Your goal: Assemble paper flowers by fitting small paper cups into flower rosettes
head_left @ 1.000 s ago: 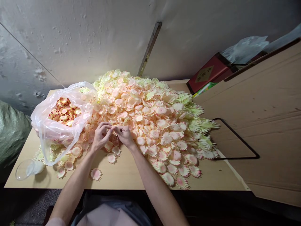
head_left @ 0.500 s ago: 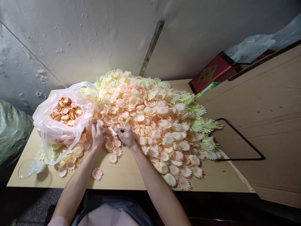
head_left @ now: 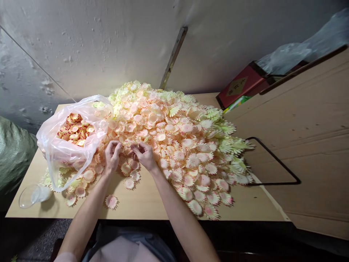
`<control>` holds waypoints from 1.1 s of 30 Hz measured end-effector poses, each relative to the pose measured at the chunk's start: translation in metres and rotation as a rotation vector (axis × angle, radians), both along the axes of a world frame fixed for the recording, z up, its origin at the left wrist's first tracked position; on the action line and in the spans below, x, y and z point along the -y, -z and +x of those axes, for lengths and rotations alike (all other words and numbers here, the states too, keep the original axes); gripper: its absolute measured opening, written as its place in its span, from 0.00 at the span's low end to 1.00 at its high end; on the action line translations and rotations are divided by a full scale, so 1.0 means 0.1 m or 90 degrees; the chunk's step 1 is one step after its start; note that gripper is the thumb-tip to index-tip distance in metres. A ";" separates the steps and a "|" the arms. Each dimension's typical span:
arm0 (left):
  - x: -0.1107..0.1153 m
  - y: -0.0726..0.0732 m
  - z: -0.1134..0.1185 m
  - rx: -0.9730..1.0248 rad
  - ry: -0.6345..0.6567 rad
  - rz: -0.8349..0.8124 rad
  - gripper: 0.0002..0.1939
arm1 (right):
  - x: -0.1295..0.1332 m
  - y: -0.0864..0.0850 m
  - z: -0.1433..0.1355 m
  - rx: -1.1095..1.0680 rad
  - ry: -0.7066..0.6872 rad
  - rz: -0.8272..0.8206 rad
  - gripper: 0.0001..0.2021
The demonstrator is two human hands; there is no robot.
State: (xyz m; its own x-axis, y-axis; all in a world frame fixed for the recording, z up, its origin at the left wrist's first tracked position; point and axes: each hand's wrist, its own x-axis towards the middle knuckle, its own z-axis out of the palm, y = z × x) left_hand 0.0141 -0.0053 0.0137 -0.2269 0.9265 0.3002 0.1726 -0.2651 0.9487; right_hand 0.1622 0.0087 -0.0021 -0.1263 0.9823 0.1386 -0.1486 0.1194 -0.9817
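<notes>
A large heap of pale pink and yellow-green flower pieces (head_left: 188,127) with toothed edges covers the middle of the table (head_left: 131,209). My left hand (head_left: 112,154) is at the heap's near left edge, fingers closed in a pinch on something too small to make out. Just right of it, my right hand (head_left: 144,154) also pinches, its fingertips pointing toward the left hand; what it holds is hidden among the flower pieces. An open clear plastic bag (head_left: 89,153) stands left of my hands, with smaller red-edged pieces (head_left: 75,129) inside. One loose flower piece (head_left: 111,202) lies near the table's front edge.
A glass (head_left: 28,196) lies tipped at the table's left front, with something white at its mouth or base. A green sack (head_left: 16,156) is at far left. At right are a red box (head_left: 242,85), cardboard (head_left: 308,145) and a black metal loop (head_left: 278,160).
My hands have shifted slightly; the pale piece that showed at my left fingertips is no longer distinct. The view has turned a little.
</notes>
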 end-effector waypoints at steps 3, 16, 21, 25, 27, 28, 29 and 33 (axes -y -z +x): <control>0.00 0.02 0.00 -0.032 0.010 -0.003 0.10 | 0.00 0.02 0.02 0.033 0.010 0.011 0.18; 0.06 -0.03 -0.02 -0.266 -0.026 0.142 0.10 | 0.02 0.02 -0.01 0.070 0.077 0.166 0.12; 0.02 -0.17 -0.08 -0.433 0.047 0.199 0.15 | 0.02 0.01 -0.02 0.105 0.170 0.247 0.08; 0.12 -0.47 -0.15 -0.644 0.186 0.161 0.19 | 0.06 -0.01 -0.02 0.132 0.217 0.273 0.05; 0.27 -0.63 -0.20 -0.734 0.198 0.132 0.19 | 0.08 -0.01 -0.03 0.145 0.228 0.270 0.05; 0.37 -0.70 -0.23 -0.762 0.194 0.108 0.21 | 0.09 -0.01 -0.04 0.145 0.238 0.263 0.06; 0.47 -0.75 -0.26 -0.782 0.205 0.083 0.22 | 0.10 -0.02 -0.05 0.138 0.251 0.249 0.06; 0.85 -0.74 -0.43 -0.843 0.304 -0.074 0.27 | 0.12 -0.07 -0.01 -0.009 0.189 0.116 0.11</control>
